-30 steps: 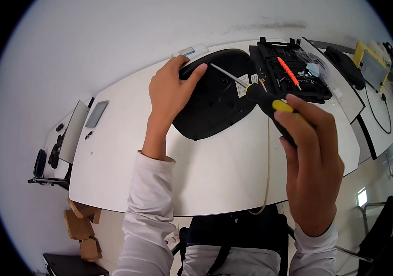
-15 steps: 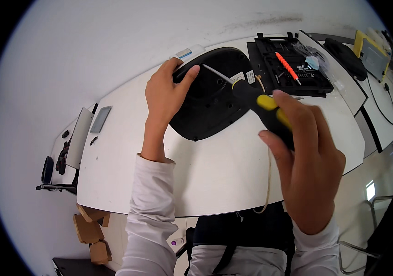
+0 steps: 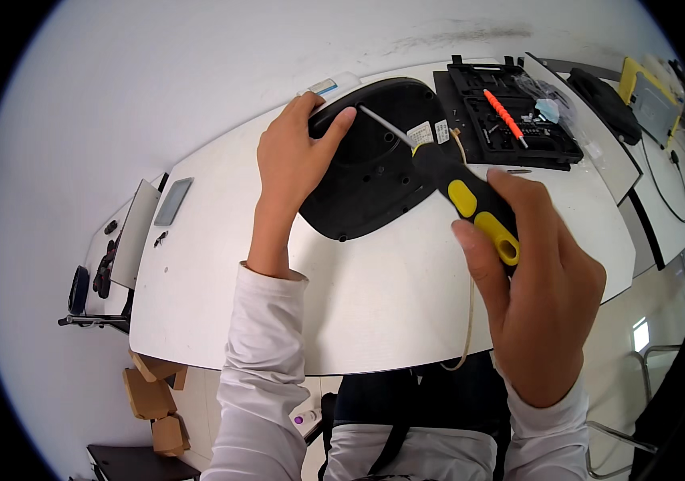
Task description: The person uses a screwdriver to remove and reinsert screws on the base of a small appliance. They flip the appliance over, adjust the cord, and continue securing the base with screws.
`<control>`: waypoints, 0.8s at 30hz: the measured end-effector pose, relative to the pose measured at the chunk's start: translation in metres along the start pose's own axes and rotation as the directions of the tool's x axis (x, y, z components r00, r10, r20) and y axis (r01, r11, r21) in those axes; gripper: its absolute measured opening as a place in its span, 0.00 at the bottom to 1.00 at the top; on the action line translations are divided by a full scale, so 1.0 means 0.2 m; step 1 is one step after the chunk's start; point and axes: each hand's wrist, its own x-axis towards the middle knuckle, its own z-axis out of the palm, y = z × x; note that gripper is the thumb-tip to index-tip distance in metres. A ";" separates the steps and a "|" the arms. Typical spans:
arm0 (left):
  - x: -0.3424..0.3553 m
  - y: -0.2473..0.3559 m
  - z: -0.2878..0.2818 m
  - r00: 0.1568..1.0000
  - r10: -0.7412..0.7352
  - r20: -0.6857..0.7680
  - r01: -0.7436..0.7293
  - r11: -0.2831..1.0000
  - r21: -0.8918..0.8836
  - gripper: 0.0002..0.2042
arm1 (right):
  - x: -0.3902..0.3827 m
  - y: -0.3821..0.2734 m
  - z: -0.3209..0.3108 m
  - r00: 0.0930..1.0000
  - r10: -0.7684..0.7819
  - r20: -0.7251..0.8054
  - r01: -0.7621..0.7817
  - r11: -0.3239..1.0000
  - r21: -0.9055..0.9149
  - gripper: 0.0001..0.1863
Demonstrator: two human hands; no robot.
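A rounded black plastic housing (image 3: 342, 200) rests on the white table, its underside with several holes and two white labels facing up. My left hand (image 3: 294, 152) grips its far left edge, thumb on top and fingers over the rim. In my right hand (image 3: 547, 297) is a black and yellow screwdriver (image 3: 471, 196), held by the handle between thumb and fingers. The shaft slants to the upper left, and its tip meets the housing near my left thumb. The screw, if any, under the tip cannot be made out. A pale cable (image 3: 471, 321) runs from the housing over the table's front edge.
An open black tool case (image 3: 511, 152) lies to the right, with an orange-red twisted shaft (image 3: 505, 118) on it. A grey phone (image 3: 174, 201) lies at the left. Behind the housing is a white object (image 3: 342, 82). Cardboard boxes (image 3: 150, 394) are on the floor.
The screwdriver's handle has turned about its shaft, showing more of its yellow grips. My right fingers have shifted slightly on the handle; my left hand keeps its hold.
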 end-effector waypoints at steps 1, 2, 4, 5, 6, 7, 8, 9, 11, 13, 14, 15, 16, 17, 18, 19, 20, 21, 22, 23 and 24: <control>0.00 0.01 -0.01 1.000 -0.010 0.013 0.010 1.000 0.005 0.23 | 0.00 0.00 0.00 1.000 0.007 0.014 -0.006 1.000 -0.017 0.20; 0.00 0.02 -0.03 0.999 -0.020 0.025 0.019 1.000 0.010 0.23 | 0.00 0.02 0.00 1.000 -0.022 0.020 0.022 1.000 -0.005 0.22; -0.01 0.02 -0.03 0.999 -0.032 0.042 0.031 0.999 0.023 0.24 | 0.00 0.01 0.01 0.995 -0.095 -0.019 0.097 0.993 0.066 0.26; 0.00 0.02 -0.03 0.998 -0.033 0.045 0.032 0.999 0.029 0.24 | 0.00 0.01 0.01 0.991 -0.130 -0.039 0.134 0.986 0.097 0.28; -0.01 0.02 -0.03 0.998 -0.040 0.046 0.038 0.999 0.034 0.24 | 0.00 0.01 0.02 0.988 -0.148 -0.051 0.153 0.983 0.104 0.29; -0.01 0.02 -0.02 0.998 -0.039 0.042 0.037 0.999 0.030 0.23 | 0.00 0.02 0.03 0.989 -0.138 -0.055 0.143 0.982 0.121 0.27; -0.01 0.01 -0.01 0.999 -0.038 0.039 0.037 0.999 0.025 0.23 | 0.00 0.03 0.04 0.990 -0.126 -0.060 0.133 0.981 0.138 0.25; -0.01 0.02 -0.01 0.999 -0.035 0.033 0.035 0.999 0.021 0.22 | 0.01 0.03 0.04 0.991 -0.115 -0.067 0.125 0.980 0.158 0.24; -0.02 0.00 0.01 0.998 0.060 -0.025 -0.061 0.998 -0.019 0.22 | 0.01 0.01 0.01 0.999 -0.015 -0.028 0.020 0.984 0.175 0.19; -0.02 0.00 0.00 0.995 0.097 -0.020 -0.098 0.995 -0.014 0.21 | 0.02 -0.01 0.02 0.996 0.005 -0.094 0.001 0.998 0.065 0.16; -0.01 0.00 -0.01 0.996 0.083 0.013 -0.083 0.997 0.006 0.21 | 0.01 -0.01 0.03 0.995 -0.012 -0.098 0.013 1.000 0.008 0.16; -0.01 0.01 -0.02 0.996 0.073 0.047 -0.074 0.997 0.028 0.20 | 0.01 -0.02 0.03 0.994 -0.015 -0.104 0.014 1.000 -0.011 0.16; -0.01 0.02 -0.03 0.996 0.068 0.057 -0.070 0.997 0.031 0.20 | 0.02 -0.02 0.03 0.994 -0.019 -0.111 0.016 0.999 -0.030 0.16; -0.01 0.01 -0.04 0.996 0.063 0.068 -0.066 0.997 0.034 0.20 | 0.02 -0.03 0.03 0.993 -0.024 -0.118 0.019 0.999 -0.048 0.17; -0.01 0.01 -0.04 0.995 0.064 0.079 -0.066 0.997 0.033 0.19 | 0.03 -0.03 0.04 0.991 -0.016 -0.132 0.011 0.999 -0.038 0.16; -0.01 0.01 -0.04 0.992 0.085 0.091 -0.088 0.996 0.034 0.19 | 0.03 -0.02 0.05 0.989 -0.008 -0.145 0.004 1.000 -0.028 0.16; -0.01 0.00 -0.04 0.989 0.105 0.103 -0.110 0.993 0.036 0.18 | 0.03 -0.01 0.05 0.989 0.014 -0.148 -0.016 1.000 -0.016 0.16; -0.01 0.00 -0.04 0.986 0.123 0.113 -0.128 0.991 0.039 0.18 | 0.04 0.01 0.04 0.991 0.029 -0.128 -0.031 0.999 -0.013 0.16; -0.02 0.01 -0.05 0.984 0.124 0.127 -0.129 0.991 0.034 0.18 | 0.04 0.02 0.03 0.993 0.045 -0.108 -0.046 0.999 -0.010 0.16; -0.02 0.02 -0.06 0.982 0.125 0.142 -0.130 0.991 0.030 0.18 | 0.04 0.03 0.03 0.994 0.059 -0.087 -0.060 0.998 -0.006 0.15; -0.03 0.03 -0.07 0.980 0.122 0.158 -0.128 0.991 0.030 0.18 | 0.03 0.04 0.02 0.994 0.069 -0.083 -0.068 0.998 0.009 0.15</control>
